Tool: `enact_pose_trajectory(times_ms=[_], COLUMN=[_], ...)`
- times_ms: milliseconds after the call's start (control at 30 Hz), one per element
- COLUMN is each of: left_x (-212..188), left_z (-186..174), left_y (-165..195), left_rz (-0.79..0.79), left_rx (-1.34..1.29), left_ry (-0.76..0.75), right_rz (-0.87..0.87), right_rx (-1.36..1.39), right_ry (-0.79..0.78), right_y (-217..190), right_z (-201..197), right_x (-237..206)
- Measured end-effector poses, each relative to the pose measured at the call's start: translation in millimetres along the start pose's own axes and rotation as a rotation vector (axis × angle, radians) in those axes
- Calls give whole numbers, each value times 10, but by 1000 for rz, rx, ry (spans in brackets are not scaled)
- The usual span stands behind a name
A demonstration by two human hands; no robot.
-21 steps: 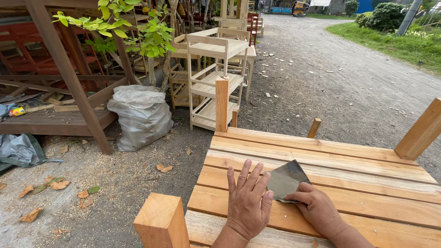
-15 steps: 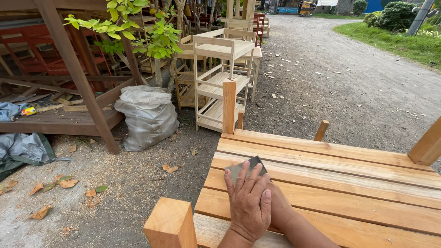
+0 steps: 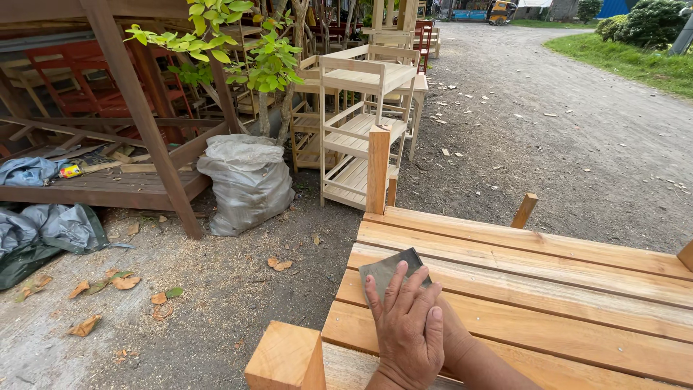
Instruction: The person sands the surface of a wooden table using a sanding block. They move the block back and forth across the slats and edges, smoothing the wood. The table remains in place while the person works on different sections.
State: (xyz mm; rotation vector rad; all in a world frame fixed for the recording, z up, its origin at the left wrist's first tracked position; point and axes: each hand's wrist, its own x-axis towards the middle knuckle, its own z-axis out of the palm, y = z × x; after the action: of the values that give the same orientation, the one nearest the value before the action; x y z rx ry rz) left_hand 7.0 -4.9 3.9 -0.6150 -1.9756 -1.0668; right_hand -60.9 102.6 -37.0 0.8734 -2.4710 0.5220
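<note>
A grey sheet of sandpaper [image 3: 388, 269] lies flat on a slat of a pale wooden slatted piece [image 3: 548, 289]. My left hand [image 3: 408, 328] lies palm down on it, fingers spread over its near half. My right hand [image 3: 453, 326] sits mostly hidden under the left one, only its wrist and forearm showing at the right. Both hands press the sheet against the wood, near the piece's left end.
A square wooden post top [image 3: 285, 357] stands at the near left corner, and an upright post [image 3: 377, 170] at the far left. Beyond are bare wooden shelf units [image 3: 357, 123], a stuffed grey sack [image 3: 245, 184], a small tree, a wooden shed frame [image 3: 144, 115], tarps and a gravel lane.
My right hand slid the sandpaper leftward along the slats, and my left hand came to rest on top of it. The view has shifted slightly.
</note>
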Motion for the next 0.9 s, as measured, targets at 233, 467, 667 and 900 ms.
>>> enact_pose_trajectory(times_ms=[233, 467, 667, 900], left_x=[29, 65, 77, -5], left_z=[-56, -36, 41, 404], left_y=[-78, -143, -192, 164], left_rz=[-57, -50, -96, -138], left_rx=[81, 95, 184, 175], left_ry=[76, 74, -72, -467], right_rz=[-36, 10, 345, 683], right_rx=[1, -67, -243, -414], right_ry=[11, -32, -26, 57], right_y=[-293, -327, 58, 858], right_z=[225, -95, -844, -1956], right_x=[216, 220, -648, -2072])
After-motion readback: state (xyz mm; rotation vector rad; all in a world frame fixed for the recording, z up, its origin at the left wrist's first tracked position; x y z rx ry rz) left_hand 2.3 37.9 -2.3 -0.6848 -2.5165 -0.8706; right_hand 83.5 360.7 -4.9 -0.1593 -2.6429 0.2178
